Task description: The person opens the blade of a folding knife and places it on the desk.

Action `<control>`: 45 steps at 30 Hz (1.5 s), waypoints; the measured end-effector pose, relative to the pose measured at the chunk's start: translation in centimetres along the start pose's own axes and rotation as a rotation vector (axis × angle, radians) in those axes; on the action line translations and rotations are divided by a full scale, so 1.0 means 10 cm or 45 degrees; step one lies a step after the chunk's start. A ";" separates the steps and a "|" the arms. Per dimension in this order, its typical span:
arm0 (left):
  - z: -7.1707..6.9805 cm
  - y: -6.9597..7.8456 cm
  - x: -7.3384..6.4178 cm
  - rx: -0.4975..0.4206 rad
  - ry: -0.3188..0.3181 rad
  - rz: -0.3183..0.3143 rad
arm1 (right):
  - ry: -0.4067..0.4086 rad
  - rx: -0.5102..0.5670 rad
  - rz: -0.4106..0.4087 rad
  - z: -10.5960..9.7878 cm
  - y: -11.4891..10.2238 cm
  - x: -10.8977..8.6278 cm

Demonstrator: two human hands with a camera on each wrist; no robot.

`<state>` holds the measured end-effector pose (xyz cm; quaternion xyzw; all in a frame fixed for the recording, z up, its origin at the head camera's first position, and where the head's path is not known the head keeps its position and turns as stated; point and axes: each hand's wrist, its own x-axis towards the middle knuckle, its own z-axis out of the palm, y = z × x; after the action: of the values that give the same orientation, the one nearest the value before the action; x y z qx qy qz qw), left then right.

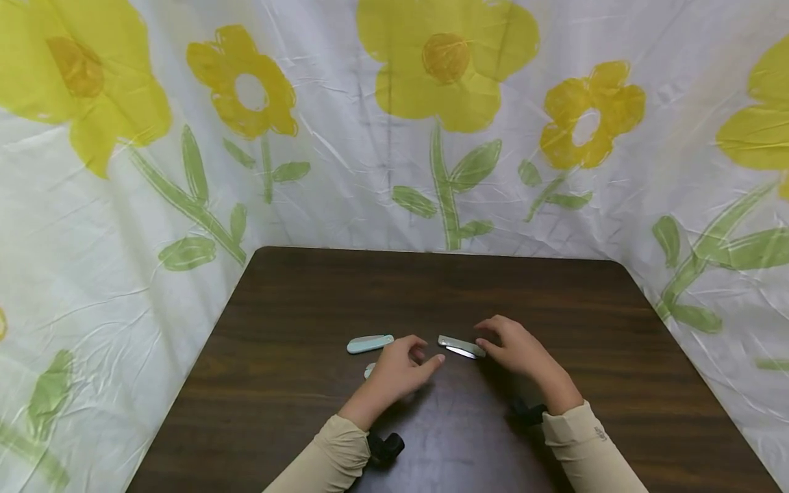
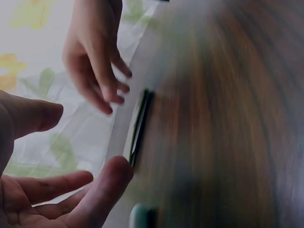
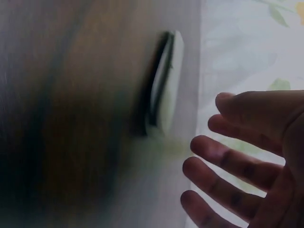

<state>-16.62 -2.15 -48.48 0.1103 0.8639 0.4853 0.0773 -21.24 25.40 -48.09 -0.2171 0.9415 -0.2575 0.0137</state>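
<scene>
A grey-green folding knife [image 1: 457, 344] lies on the dark wooden table between the two hands, its shiny blade [image 1: 461, 352] along the near side. My right hand [image 1: 516, 348] hovers at the knife's right end with fingers loosely bent and apart; in the right wrist view, a gap separates them from the knife [image 3: 167, 85]. To the left of the knife is my left hand [image 1: 397, 373], thumb and fingers spread, holding nothing. Just beyond that hand lies a light-blue folded item [image 1: 370, 344], similar in shape. A small whitish thing [image 1: 368, 370] is mostly hidden behind the left hand.
The brown table [image 1: 296, 294] has rounded far corners. Behind it and at both sides hangs a white curtain [image 1: 345, 198] with yellow flowers. A black wrist device [image 1: 387, 448] is worn under the left sleeve, and another [image 1: 529, 413] at the right wrist.
</scene>
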 end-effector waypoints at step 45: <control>0.42 -0.01 0.23 -0.953 0.049 -0.108 | 0.003 0.648 0.117 0.20 -0.25 0.08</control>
<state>-17.86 1.88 -50.81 0.0293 0.6319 0.7657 0.1159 -20.71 22.19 -48.50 -0.1635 0.8552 -0.4855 0.0787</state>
